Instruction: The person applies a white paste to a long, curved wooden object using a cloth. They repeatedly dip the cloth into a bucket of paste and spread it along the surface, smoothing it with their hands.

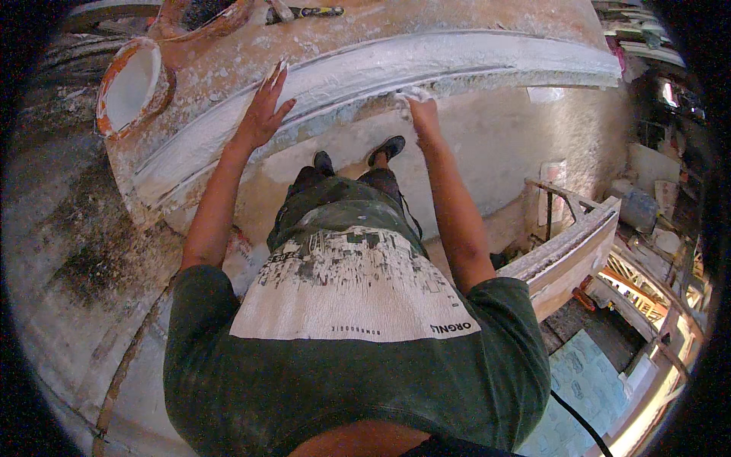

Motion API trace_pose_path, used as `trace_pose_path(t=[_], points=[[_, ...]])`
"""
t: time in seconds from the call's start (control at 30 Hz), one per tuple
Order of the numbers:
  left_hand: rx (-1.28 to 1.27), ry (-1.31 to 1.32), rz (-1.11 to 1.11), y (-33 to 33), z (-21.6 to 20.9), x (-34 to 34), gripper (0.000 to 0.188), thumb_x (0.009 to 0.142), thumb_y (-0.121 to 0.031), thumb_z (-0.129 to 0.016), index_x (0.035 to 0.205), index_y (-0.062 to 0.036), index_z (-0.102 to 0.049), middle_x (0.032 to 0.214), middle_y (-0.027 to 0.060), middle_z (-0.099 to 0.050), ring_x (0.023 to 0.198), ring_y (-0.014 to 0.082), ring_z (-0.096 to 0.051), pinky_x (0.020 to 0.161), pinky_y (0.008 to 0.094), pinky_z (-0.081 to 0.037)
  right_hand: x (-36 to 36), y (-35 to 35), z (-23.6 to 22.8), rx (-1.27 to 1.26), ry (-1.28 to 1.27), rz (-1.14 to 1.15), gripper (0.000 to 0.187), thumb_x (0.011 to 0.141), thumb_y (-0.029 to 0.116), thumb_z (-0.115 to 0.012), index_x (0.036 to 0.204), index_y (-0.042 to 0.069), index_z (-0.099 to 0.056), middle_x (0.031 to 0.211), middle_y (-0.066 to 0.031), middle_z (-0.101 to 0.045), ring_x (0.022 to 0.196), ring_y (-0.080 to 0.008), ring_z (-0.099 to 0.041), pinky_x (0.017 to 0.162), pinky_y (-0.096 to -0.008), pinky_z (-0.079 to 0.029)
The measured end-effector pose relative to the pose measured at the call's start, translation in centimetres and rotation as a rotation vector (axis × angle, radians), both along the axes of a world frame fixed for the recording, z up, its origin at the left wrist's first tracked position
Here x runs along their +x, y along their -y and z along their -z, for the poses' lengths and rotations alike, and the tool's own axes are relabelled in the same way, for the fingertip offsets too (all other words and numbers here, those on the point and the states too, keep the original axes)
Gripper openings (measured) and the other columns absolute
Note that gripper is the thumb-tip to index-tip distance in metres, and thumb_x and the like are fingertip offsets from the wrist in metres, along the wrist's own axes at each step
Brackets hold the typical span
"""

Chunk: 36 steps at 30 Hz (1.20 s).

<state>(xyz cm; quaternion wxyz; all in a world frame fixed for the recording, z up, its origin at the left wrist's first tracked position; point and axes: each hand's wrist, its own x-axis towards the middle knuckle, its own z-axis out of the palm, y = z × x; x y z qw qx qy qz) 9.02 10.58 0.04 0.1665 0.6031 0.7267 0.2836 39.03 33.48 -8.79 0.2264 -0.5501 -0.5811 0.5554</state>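
Observation:
A long white plaster moulding [457, 57], gently curved and wet-looking, runs along the near edge of a plaster-spattered brown worktable [381, 23]. My left hand [265, 110] lies on its left part with the fingers stretched out and the fingertips coated white. Farther right, my right hand [422, 114] is at the moulding's lower front edge. Its fingers are curled and smeared with white plaster, and whatever they may hold cannot be made out. On the table's left end sits a round tub [131, 87] with an orange, plaster-crusted rim and white inside.
A second crusted tub [199, 19] stands behind the first. Beside it lies a tool with a black and yellow handle [320, 12]. To my right are a wooden trestle [575, 247], a grey-blue container [633, 206] and a light-blue sheet [582, 381]. My shoes [387, 150] are below the table edge.

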Motion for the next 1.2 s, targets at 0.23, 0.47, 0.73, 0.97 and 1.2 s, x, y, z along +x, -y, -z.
trace_pose_path(t=[0.23, 0.47, 0.73, 0.97, 1.2], points=[[0.054, 0.059, -0.065, 1.0, -0.1, -0.9, 0.064, 0.094, -0.028, -0.048, 0.146, -0.0052, -0.019, 0.152, 0.0165, -0.017, 0.14, 0.0306, -0.02, 0.114, 0.0396, -0.016, -0.6, -0.8, -8.5, 0.319, 0.357, -0.425, 0.038, 0.082, 0.021, -0.064, 0.109, -0.005, -0.058, 0.092, -0.0169, -0.066, 0.081, -0.0288, -0.062, 0.073, -0.0373, -0.048], [0.099, 0.11, -0.104, 1.7, -0.1, -0.9, 0.065, 0.094, -0.029, -0.048, 0.147, -0.0051, -0.018, 0.152, 0.0164, -0.017, 0.141, 0.03, -0.018, 0.114, 0.0393, -0.015, -2.4, 5.7, -5.6, 0.13, 0.56, -0.25, 0.056, 0.069, 0.039, -0.077, 0.093, -0.009, -0.062, 0.088, -0.0227, -0.066, 0.084, -0.0302, -0.065, 0.072, -0.0378, -0.051], [0.06, 0.194, -0.19, 4.1, 1.7, -2.0, 0.066, 0.095, -0.035, -0.047, 0.147, -0.0061, -0.018, 0.152, 0.0176, -0.017, 0.141, 0.0316, -0.017, 0.114, 0.0392, -0.014, -5.1, 10.4, -0.1, -0.266, 0.434, -0.276, 0.052, 0.065, 0.034, -0.082, 0.09, -0.009, -0.063, 0.089, -0.0177, -0.067, 0.075, -0.0251, -0.065, 0.064, -0.0354, -0.051], [0.074, 0.231, -0.18, 4.5, 1.4, -1.9, 0.066, 0.095, -0.035, -0.046, 0.147, -0.0051, -0.018, 0.152, 0.0179, -0.017, 0.141, 0.0305, -0.017, 0.114, 0.0385, -0.014, -4.9, 10.8, 0.1, -0.423, 0.13, -0.087, 0.038, 0.073, 0.019, -0.075, 0.097, -0.007, -0.061, 0.088, -0.0149, -0.066, 0.08, -0.0242, -0.065, 0.064, -0.0357, -0.052], [0.155, 0.321, -0.129, 1.7, 0.4, -1.3, 0.072, 0.09, -0.031, -0.057, 0.146, -0.0044, -0.02, 0.151, 0.0181, -0.02, 0.14, 0.0295, -0.019, 0.114, 0.0382, -0.015, -2.2, 7.4, -8.9, 0.596, 0.621, -0.444, 0.041, 0.075, 0.027, -0.073, 0.093, -0.007, -0.059, 0.088, -0.0264, -0.063, 0.082, -0.0422, -0.061, 0.073, -0.0454, -0.05]])
